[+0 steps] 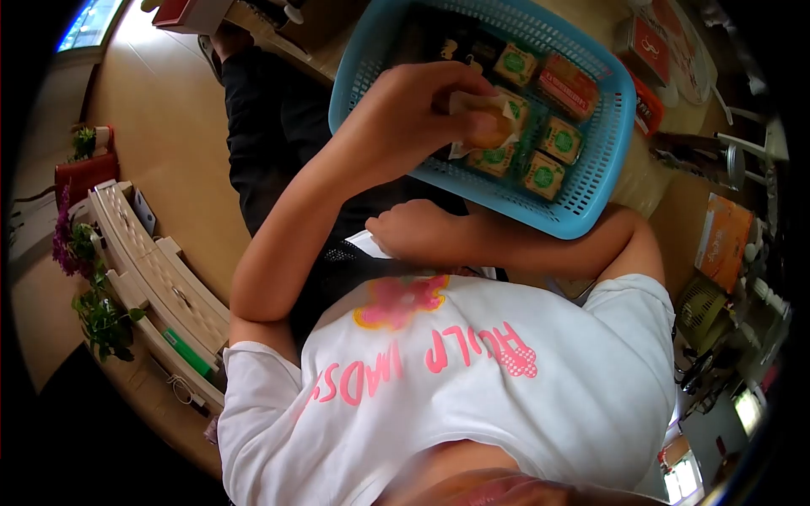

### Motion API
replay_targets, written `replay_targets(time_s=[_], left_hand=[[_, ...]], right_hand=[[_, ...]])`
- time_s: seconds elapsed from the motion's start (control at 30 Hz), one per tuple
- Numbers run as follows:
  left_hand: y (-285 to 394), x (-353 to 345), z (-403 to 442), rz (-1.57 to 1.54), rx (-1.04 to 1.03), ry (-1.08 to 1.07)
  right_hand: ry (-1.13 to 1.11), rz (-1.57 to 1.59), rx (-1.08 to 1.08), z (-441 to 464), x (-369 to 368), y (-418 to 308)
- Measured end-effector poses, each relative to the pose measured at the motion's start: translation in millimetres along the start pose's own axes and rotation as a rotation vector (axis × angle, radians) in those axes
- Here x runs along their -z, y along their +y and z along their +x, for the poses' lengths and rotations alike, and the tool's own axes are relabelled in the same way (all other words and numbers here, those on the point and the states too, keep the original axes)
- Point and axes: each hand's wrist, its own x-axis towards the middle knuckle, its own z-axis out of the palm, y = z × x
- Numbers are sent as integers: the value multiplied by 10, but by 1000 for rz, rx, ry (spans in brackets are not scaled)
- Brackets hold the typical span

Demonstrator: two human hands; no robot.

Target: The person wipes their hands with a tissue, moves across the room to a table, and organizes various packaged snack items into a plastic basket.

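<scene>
My left hand (430, 110) is pinched round a small golden-brown pastry (491, 128) with white paper about it, over a light-blue plastic basket (557, 226). Several small packs with green round labels, such as a wrapped pack (542, 174), lie in the basket. Among them is a red-orange pack (568, 87); dark packs (447, 46) fill the far left end. Across my lap, my right hand (418, 232) is curled closed beside a flat white item (369, 244). Its fingertips are hidden, so what it may hold cannot be made out. The right forearm passes along the basket's near edge.
To the left stands a cream drawer unit (156, 274) with a leafy green plant (103, 316) by it. An orange box (724, 240) and a red box (648, 51) are on the right. Tan floor (169, 135) shows beyond my dark trousers (261, 126).
</scene>
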Motion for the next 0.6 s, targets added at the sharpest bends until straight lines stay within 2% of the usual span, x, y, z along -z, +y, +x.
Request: replay_targets(time_s=[0.07, 0.2, 0.6], left_hand=[[-32, 21, 14, -27, -6, -48], [-97, 54, 59, -39, 42, -107], [-104, 49, 34, 27, -31, -100]], right_hand=[[-11, -2, -23, 8, 27, -15], [104, 18, 37, -8, -45, 57], [120, -3, 27, -12, -98, 66]])
